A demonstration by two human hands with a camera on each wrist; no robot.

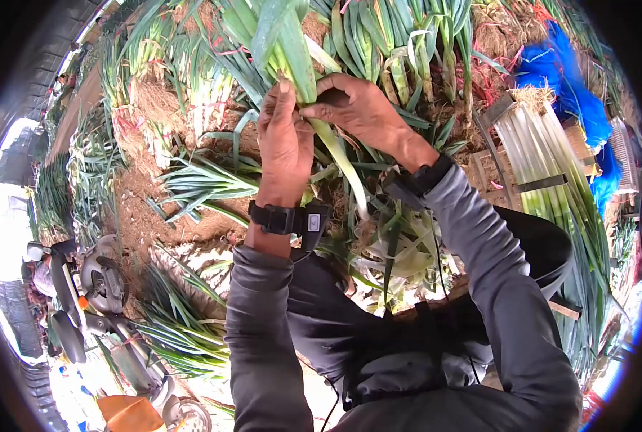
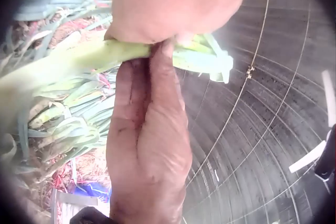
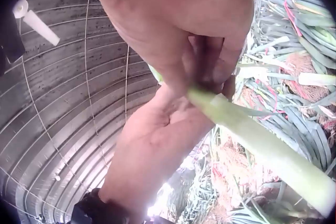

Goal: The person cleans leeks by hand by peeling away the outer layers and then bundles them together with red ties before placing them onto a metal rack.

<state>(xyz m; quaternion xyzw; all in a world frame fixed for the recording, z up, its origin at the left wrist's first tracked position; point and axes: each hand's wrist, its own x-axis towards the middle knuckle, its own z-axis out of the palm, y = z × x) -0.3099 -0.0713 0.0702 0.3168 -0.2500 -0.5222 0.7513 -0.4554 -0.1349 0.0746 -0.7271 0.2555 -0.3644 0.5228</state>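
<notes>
Both my hands are on one leek, held up in front of me. Its pale stem slants down to a tuft of roots, while its broad green leaves rise above my fingers. From the left, my left hand pinches it with the thumb pointing up. My right hand grips it from the other side, thumb and fingertips meeting the left ones at the stem. In the left wrist view the leek runs between the two hands. The right wrist view shows its pale stem leaving my fingers.
Several tied leek bundles lie at the far side on brown soil. To the right, trimmed leeks are stacked in a wooden frame beside blue plastic. Loose leeks lie left of me; a motorbike stands beyond.
</notes>
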